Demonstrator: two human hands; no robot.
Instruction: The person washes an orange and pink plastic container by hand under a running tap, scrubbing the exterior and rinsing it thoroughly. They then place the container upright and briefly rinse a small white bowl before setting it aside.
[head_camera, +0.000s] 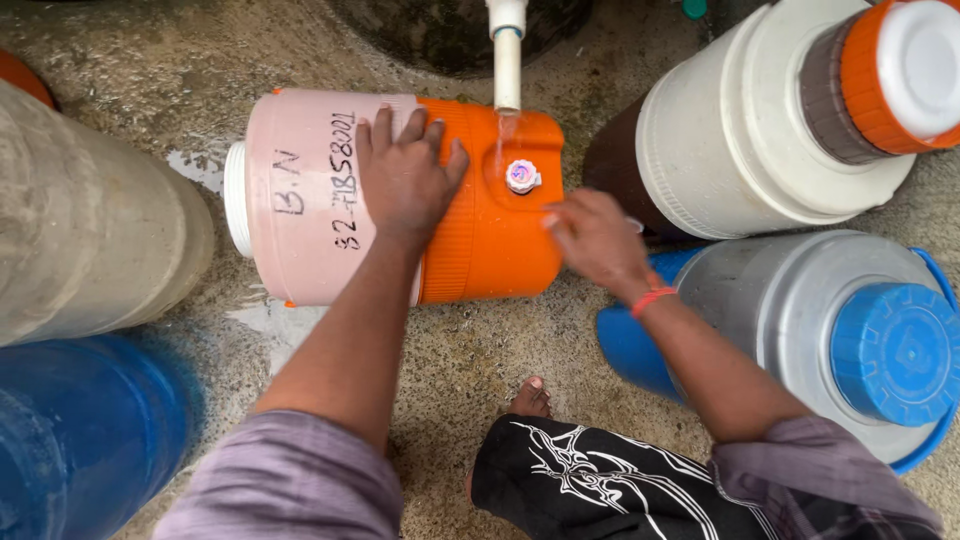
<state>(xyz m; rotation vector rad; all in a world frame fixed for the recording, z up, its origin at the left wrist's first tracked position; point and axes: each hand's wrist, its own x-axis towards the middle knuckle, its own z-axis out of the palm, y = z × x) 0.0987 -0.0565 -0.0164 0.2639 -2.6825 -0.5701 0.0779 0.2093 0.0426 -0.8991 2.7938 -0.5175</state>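
Left hand (405, 180): spread wide and flat, pressing on the orange-and-pink plastic water cooler jug (400, 200), which lies on its side at frame centre.
Right hand (598, 240): blurred at the jug's orange end, fingers near the small white tap (522, 177); grip cannot be told.
Water: falls from the white pipe (507, 55) above onto the orange end.
Progress: the outside looks wet, so rinsing seems under way; the wet concrete floor (480, 340) shows puddles.
Around: a white jug with an orange lid (790, 110) upper right, a grey jug with a blue lid (830, 330) right.

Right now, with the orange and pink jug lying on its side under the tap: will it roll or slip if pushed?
The jug is round and on its side, so likely rolls; the left hand steadies it. Water from the pipe wets it, so probably slippery.
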